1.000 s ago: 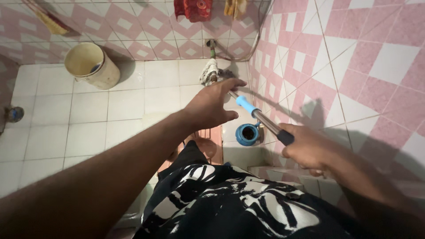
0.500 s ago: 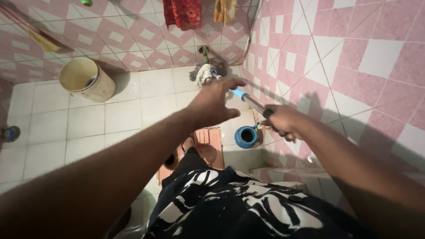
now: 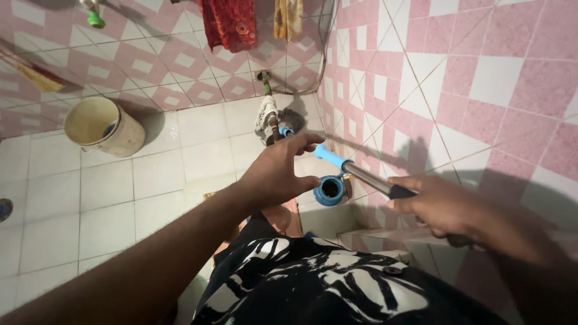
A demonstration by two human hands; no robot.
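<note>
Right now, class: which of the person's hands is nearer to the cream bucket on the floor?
Left. The left hand is open mid-floor, well right of the bucket; the right hand grips the mop handle by the wall, farther away.

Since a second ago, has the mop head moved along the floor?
Yes. The mop head now lies closer to the back wall's foot, farther from the blue cup on the floor; the camera shifted too.

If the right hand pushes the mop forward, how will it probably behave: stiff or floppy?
The mop handle looks like a metal tube, so it will probably stay stiff in the right hand. The mop head appears to be soft strands, likely floppy and dragging on the tiled floor. If wet, it may feel heavy at that end.
</note>
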